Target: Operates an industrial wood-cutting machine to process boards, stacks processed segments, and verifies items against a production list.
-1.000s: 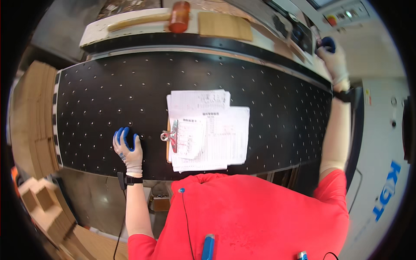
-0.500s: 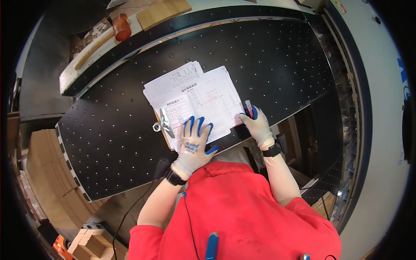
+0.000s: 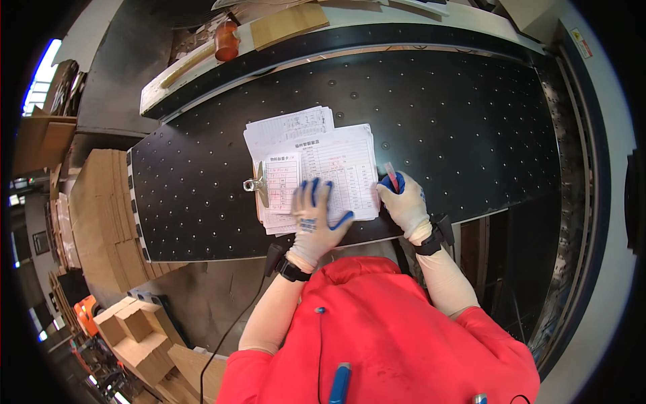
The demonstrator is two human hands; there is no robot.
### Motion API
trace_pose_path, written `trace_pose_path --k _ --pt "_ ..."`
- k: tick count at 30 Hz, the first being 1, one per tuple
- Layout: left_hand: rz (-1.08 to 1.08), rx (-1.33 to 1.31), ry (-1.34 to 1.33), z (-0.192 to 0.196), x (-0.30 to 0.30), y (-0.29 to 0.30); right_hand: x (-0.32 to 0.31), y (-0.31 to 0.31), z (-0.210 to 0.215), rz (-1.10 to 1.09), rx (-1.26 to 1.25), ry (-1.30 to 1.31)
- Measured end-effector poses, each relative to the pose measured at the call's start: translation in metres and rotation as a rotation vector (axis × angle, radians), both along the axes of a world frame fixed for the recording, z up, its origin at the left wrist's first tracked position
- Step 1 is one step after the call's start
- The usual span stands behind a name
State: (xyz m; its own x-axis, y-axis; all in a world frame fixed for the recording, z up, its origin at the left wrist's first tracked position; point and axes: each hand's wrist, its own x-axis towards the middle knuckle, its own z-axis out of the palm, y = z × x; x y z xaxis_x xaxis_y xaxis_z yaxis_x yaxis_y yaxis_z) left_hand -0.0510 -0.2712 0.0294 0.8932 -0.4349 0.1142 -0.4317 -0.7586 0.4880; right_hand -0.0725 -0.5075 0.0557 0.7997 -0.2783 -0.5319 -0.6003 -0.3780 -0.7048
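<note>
A clipboard's stack of printed sheets (image 3: 343, 151) lies on the black table (image 3: 464, 128). The metal clip (image 3: 259, 184) grips the sheets at their left edge, over a smaller card (image 3: 282, 176) with red writing. My left hand (image 3: 313, 225), in a white glove with blue fingertips, rests on the paper's lower middle, fingers spread. Just off the sheets' right edge, my gloved right hand (image 3: 407, 207) is closed around a pen (image 3: 391, 172) with a clear, reddish barrel, held upright. The pen's lower end is hidden by the fingers.
Beyond the table's raised far rim lie a mallet with an orange-red head (image 3: 227, 42) and a wooden board (image 3: 289, 27). Stacked brown sheets (image 3: 104, 209) stand left of the table, with wooden boxes (image 3: 141, 337) at the lower left. A cable (image 3: 225, 330) trails beside my left forearm.
My view has turned, so the table and papers appear straighter and farther right. The left hand stays on the sheets, slightly blurred. The right hand still holds the pen beside them.
</note>
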Motion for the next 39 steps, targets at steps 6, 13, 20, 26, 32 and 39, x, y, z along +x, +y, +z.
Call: trace_pose_path --k 6,13,20,26,32,39 --pt "0.425 0.036 -0.085 -0.011 0.03 0.059 0.023 -0.013 -0.007 0.134 -0.217 -0.231" --pt "-0.115 0.081 0.056 0.008 0.014 -0.004 0.029 -0.004 -0.016 0.23 -0.275 -0.094" --pt "-0.28 0.069 0.086 -0.013 0.007 -0.022 0.014 0.023 0.002 0.026 -0.122 -0.121" --pt "-0.322 -0.209 0.062 -0.017 0.011 -0.002 0.011 0.03 -0.002 -0.309 0.522 -0.304" --pt "0.078 -0.53 0.153 -0.009 0.007 0.018 0.024 0.038 -0.004 -0.262 0.59 -0.027" --pt "0.487 -1.574 0.858 -0.016 0.044 0.104 0.026 0.044 -0.023 -0.457 -0.135 -0.447"
